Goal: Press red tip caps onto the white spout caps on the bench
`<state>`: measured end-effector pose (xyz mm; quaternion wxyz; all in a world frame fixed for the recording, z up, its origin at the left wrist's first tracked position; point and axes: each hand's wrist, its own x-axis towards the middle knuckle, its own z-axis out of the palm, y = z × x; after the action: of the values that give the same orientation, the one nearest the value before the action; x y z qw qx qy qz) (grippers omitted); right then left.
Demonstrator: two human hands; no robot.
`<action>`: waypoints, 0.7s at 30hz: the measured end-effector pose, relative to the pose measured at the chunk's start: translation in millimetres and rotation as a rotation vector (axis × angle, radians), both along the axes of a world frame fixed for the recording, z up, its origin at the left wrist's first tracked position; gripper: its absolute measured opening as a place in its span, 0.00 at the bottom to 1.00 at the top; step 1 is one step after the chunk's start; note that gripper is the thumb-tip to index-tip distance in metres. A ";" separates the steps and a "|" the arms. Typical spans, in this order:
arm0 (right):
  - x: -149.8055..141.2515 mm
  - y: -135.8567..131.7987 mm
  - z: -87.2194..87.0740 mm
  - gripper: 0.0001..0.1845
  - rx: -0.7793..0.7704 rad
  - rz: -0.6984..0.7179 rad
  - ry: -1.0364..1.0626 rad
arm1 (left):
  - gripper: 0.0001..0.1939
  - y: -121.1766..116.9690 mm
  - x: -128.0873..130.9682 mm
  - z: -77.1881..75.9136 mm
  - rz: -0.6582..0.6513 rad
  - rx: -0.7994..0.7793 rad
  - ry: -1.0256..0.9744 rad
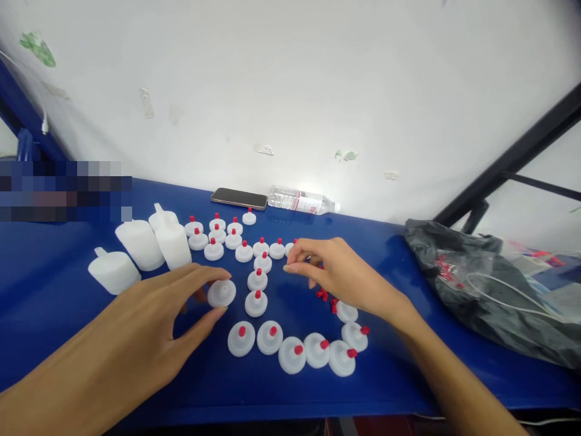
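Observation:
My left hand (140,327) has its thumb and forefinger on either side of a white bottle cap (221,293) whose nozzle has no red tip. My right hand (340,269) is pinched above the middle of the table, to the right of that cap; whatever its fingertips hold is too small or hidden. Several white caps with red tips (241,340) stand in a winding line around and between my hands. Beneath my right hand lie loose red tips (322,295), partly covered by it.
White bottles (140,245) lean together on the left of the blue table (190,387). A phone (239,198) and a clear water bottle (302,200) lie along the wall. A dark plastic bag (481,303) with red pieces inside sits at the right.

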<state>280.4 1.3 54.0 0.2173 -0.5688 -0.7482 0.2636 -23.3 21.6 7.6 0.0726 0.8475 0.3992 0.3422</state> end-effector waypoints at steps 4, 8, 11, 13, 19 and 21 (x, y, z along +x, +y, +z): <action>-7.6 -3.2 0.8 0.06 0.044 0.059 0.311 | 0.15 -7.9 4.4 0.5 -0.047 0.146 0.014; -17.2 -4.6 -2.6 0.11 0.033 0.103 0.422 | 0.15 -12.8 8.7 -1.7 -0.064 0.189 0.025; -22.8 -5.1 -8.0 0.14 0.019 0.158 0.457 | 0.15 -16.0 11.4 -2.7 -0.095 0.171 0.045; -25.4 -6.0 -11.6 0.15 0.021 0.179 0.462 | 0.14 -18.0 13.0 -2.6 -0.108 0.201 0.049; -28.6 -8.2 -16.1 0.14 0.075 0.190 0.460 | 0.13 -19.8 15.4 -0.8 -0.128 0.218 0.032; -28.7 -7.7 -16.6 0.12 0.097 0.191 0.453 | 0.14 -19.0 14.7 -0.6 -0.141 0.200 0.028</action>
<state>251.7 -6.3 37.4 0.3805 -0.4106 -0.7426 0.3675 -8.6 2.6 7.0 0.0060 0.8812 0.3032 0.3627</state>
